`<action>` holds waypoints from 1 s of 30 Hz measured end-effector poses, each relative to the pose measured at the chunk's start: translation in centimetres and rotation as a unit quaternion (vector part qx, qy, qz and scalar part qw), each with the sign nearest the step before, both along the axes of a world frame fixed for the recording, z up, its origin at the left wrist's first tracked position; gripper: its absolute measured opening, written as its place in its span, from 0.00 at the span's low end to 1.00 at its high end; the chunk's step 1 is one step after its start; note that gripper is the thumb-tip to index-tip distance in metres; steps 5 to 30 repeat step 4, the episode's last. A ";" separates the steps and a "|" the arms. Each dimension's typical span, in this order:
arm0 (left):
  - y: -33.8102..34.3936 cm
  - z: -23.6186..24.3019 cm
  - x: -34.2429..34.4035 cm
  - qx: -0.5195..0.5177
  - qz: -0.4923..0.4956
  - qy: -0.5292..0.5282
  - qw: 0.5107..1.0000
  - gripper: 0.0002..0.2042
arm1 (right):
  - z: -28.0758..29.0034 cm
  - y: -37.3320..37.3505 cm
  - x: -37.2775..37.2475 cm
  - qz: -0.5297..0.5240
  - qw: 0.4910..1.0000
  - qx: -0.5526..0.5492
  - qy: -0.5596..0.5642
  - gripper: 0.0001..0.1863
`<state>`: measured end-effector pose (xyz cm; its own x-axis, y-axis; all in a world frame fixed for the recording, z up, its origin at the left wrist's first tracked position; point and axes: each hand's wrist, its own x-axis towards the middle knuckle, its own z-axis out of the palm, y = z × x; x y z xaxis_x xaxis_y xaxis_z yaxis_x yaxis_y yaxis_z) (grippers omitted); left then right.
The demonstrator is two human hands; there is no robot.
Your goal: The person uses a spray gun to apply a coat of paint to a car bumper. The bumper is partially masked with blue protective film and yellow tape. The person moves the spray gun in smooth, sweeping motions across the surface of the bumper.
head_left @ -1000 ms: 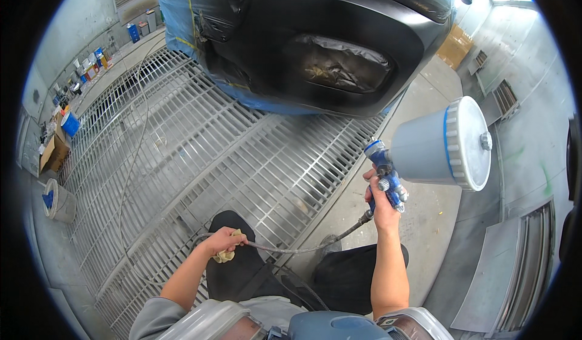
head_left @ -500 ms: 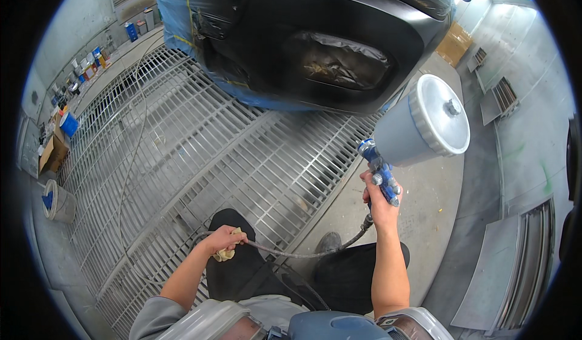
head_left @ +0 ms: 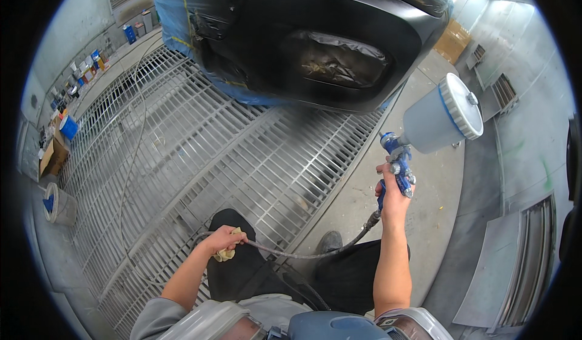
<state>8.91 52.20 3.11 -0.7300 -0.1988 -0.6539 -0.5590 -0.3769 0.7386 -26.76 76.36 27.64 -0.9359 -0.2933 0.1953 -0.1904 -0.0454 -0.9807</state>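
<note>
My right hand (head_left: 395,197) is wrapped round the handle of a blue and silver spray gun (head_left: 398,161), its nozzle pointing up and forward. On the gun sits a large grey cup with a white lid (head_left: 438,116), tilted to the right. A dark air hose (head_left: 315,256) runs from the gun's handle down and left to my left hand (head_left: 224,240). That hand is closed round the hose and a crumpled yellowish cloth (head_left: 226,253), beside my left knee. In front stands a black-coated car body panel (head_left: 273,49) with a paper-masked opening; the gun is apart from it, to its right.
Blue masking film (head_left: 170,13) wraps the car's left side. Metal floor grating (head_left: 200,152) lies below, with a loose hose (head_left: 124,188) across it. Along the left wall are cans, a cardboard box (head_left: 53,155) and a white bucket (head_left: 60,203). Vent panels (head_left: 524,261) line the right wall.
My right hand has moved the spray gun a little to the right, and its cup has swung farther right. My left hand stays in place with the cloth and hose.
</note>
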 end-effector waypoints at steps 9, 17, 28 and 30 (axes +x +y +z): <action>-0.1 -0.1 0.0 0.011 0.008 -0.002 1.000 0.12 | -0.5 0.8 -1.1 0.003 1.000 0.001 0.011 0.21; -0.1 -0.1 0.0 0.011 0.008 -0.002 1.000 0.12 | -0.5 0.8 -1.1 0.003 1.000 0.001 0.011 0.21; -0.1 -0.1 0.0 0.011 0.008 -0.002 1.000 0.12 | -0.5 0.8 -1.1 0.003 1.000 0.001 0.011 0.21; -0.1 -0.1 0.0 0.011 0.008 -0.002 1.000 0.12 | -0.5 0.8 -1.1 0.003 1.000 0.001 0.011 0.21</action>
